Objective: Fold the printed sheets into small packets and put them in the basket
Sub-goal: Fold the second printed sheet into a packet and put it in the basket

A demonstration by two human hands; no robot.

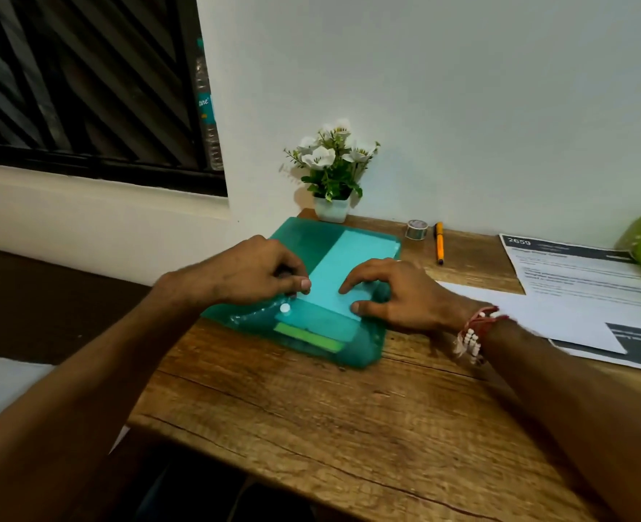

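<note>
A wooden desk point(311, 427) against a white wall: printed sheets point(575, 280) lie just right of the right hand point(398, 295), which presses with spread fingers on a teal plastic folder point(300, 239). The left hand point(251, 273) pinches the folder's flap with curled fingers. Beyond the right hand lie an orange pen point(439, 243) and a tape roll point(417, 229).
</note>
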